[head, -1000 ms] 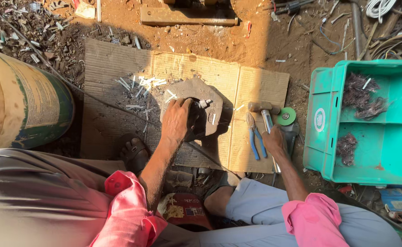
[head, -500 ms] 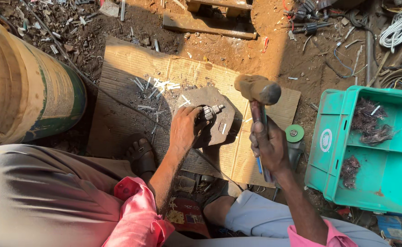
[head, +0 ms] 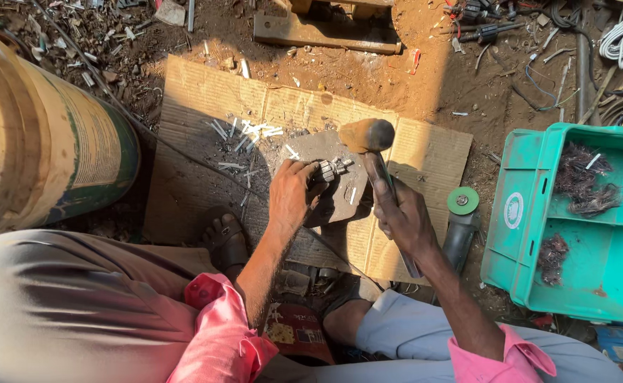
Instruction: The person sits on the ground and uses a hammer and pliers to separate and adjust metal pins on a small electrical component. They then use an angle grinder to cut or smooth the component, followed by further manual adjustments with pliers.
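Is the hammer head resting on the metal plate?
No, the hammer in the right hand is raised above the plate.

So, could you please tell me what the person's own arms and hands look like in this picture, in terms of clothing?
Both hands, the left hand and the right hand, are bare, with no gloves. The forearms are uncovered; pink shirt sleeves are rolled back near the elbows, the right cuff showing a collar-like fold. No watch or rings are visible.

A wooden-handled hammer (head: 368,138) tilts above a small ribbed metal part (head: 331,170) lying on a flat plate (head: 340,195).
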